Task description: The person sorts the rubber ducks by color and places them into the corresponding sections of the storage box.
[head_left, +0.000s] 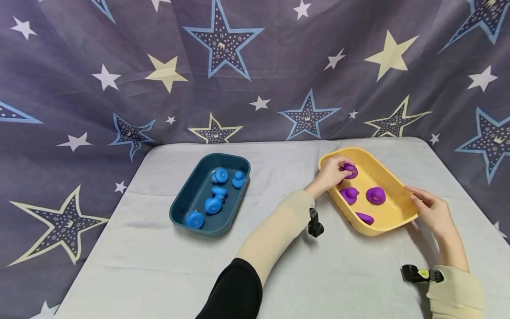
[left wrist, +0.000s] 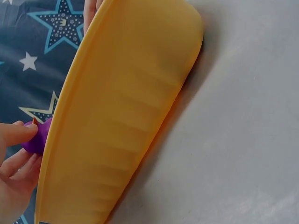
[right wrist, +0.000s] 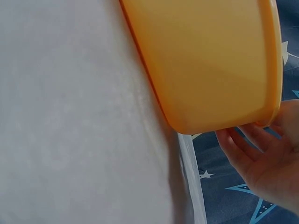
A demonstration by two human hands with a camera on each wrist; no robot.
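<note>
At the far left end of a yellow plastic bin (head_left: 392, 223), my left hand (head_left: 330, 175) pinches a purple rubber duck (head_left: 350, 171) between thumb and fingers. The left wrist view shows this duck (left wrist: 39, 136) just over the rim, a bit of orange on it. Several other purple ducks lie loose in the bin, among them one duck (head_left: 376, 195) near the middle and one on its side (head_left: 364, 218) by the front wall. My right hand (head_left: 434, 210) grips the bin's right end, its fingers on the outer wall and under the rim (right wrist: 273, 105).
Left of centre stands a dark teal bin (head_left: 177, 212) with several blue rubber ducks (head_left: 213, 205). Both bins rest on a table with a white cloth (head_left: 131, 248). A star-patterned curtain (head_left: 263, 57) hangs behind the table. Each wrist wears a small black camera (head_left: 315, 223).
</note>
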